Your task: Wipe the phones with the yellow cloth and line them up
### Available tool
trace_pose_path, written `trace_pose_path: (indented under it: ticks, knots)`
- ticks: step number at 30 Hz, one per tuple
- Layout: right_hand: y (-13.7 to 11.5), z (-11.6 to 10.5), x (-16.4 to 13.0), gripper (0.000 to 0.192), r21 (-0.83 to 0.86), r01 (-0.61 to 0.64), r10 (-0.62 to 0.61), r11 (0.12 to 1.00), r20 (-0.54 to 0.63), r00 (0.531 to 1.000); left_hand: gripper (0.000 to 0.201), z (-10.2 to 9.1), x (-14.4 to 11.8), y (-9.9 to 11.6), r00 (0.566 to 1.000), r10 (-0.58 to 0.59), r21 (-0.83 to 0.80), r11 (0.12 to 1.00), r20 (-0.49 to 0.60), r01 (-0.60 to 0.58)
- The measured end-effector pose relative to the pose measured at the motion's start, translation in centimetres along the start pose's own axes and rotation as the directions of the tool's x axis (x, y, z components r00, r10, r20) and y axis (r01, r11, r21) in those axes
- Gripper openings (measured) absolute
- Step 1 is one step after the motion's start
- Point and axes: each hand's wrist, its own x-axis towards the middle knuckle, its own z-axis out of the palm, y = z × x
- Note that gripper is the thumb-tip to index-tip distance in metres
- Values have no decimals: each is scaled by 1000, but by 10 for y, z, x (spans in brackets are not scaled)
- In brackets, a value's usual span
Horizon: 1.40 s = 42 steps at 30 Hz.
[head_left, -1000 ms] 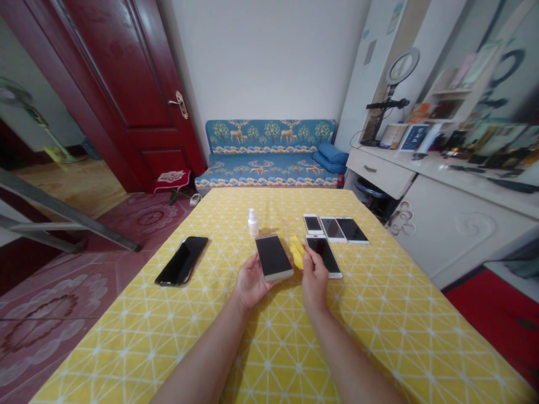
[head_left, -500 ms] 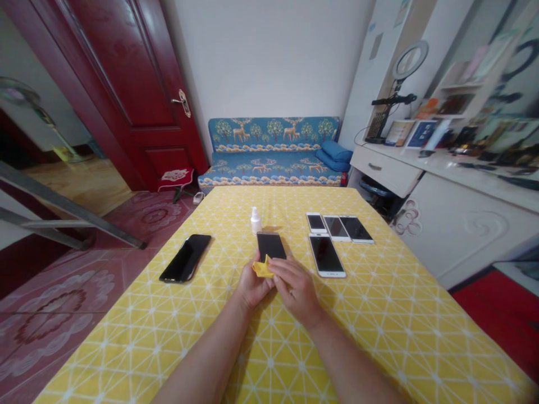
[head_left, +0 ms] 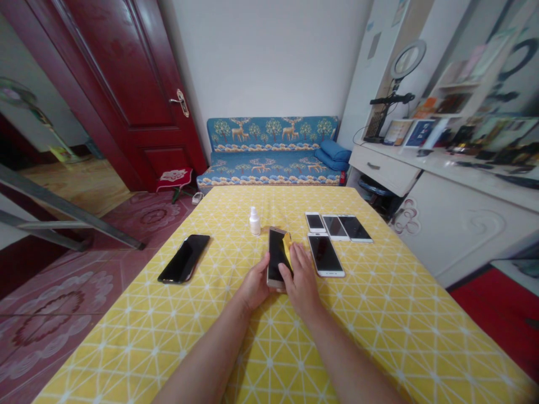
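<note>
Left hand (head_left: 255,285) grips a phone (head_left: 276,253); right hand (head_left: 301,280), fingers extended, holds yellow cloth (head_left: 287,244) (partly hidden) apparently against it.

Cloth (head_left: 287,244) seemingly on phone (head_left: 275,253), bottle (head_left: 255,222) behind

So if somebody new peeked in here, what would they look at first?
Probably the bright yellow tablecloth with white criss-cross lines, filling the front. Over it, the left hand holds a smartphone while the right hand has a yellow cloth at the right side of its screen. Behind, a deer-patterned blue sofa stands by the wall, and a dark red door rises at left.
</note>
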Motion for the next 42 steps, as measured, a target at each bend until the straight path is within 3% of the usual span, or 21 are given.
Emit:
trace_pose_path:
  ticks: [8,12,19,24,28,32,37,42]
  knots:
    - [4,-7,3,67,104,-23,36,994,-128,991,42,0,-3,-4,987,-35,130,991,157,15]
    - [1,-14,6,65,142,38,-17,989,-143,990,48,3,-6,-3,981,-45,248,969,188,-3]
    - [-5,-26,8,52,302,153,-121,941,-122,985,47,3,-4,-3,969,41,309,944,242,-117]
    - [-13,-27,5,40,375,237,-227,896,-71,971,61,-1,-1,-7,979,33,264,961,203,-87]
    - [-24,-24,1,45,442,239,-271,865,9,962,70,-2,-1,-7,995,-1,189,982,104,-19]
    - [-28,-21,-1,51,460,211,-271,862,66,960,69,1,-1,-5,996,45,66,997,73,-50]
    - [-25,-21,-5,49,455,237,-271,858,10,963,67,0,1,-5,998,54,21,998,31,-54]
    - [-18,-14,-3,42,385,263,-263,885,-55,963,69,-5,1,0,995,42,-6,999,92,-41]
